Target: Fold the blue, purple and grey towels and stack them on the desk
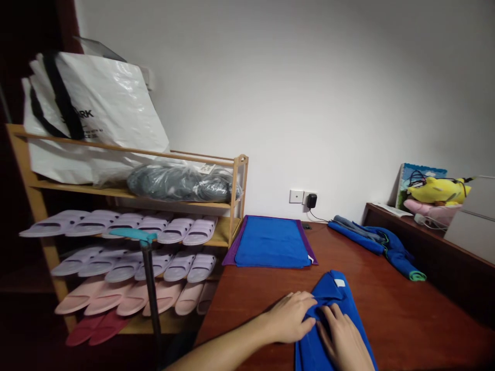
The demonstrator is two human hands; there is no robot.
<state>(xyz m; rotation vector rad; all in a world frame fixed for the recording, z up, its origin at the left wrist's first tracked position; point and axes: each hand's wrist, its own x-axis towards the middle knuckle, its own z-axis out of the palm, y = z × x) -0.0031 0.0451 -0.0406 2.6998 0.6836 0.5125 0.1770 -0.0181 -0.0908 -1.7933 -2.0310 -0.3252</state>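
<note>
A folded blue cloth [346,299] with a white tag lies lengthwise at the front of the brown table. My left hand [290,317] comes in from the left, its fingers and thumb closed on the cloth's left edge. Close beside it, my right hand [342,335] rests over the cloth with bent fingers gathering the fabric near the middle. Parts of both hands' fingertips are hidden in the folds. Farther back, a flat blue cloth [273,239] lies on top of a purple cloth [231,253].
At the table's [417,319] right back lies a bundle of blue and grey clothing [382,239]. A raised ledge holds a yellow plush toy [439,190] and white boxes [474,221]. Left stands a wooden shoe rack [237,206] with slippers and a white bag [112,103]. A black plug [311,201] is in the wall.
</note>
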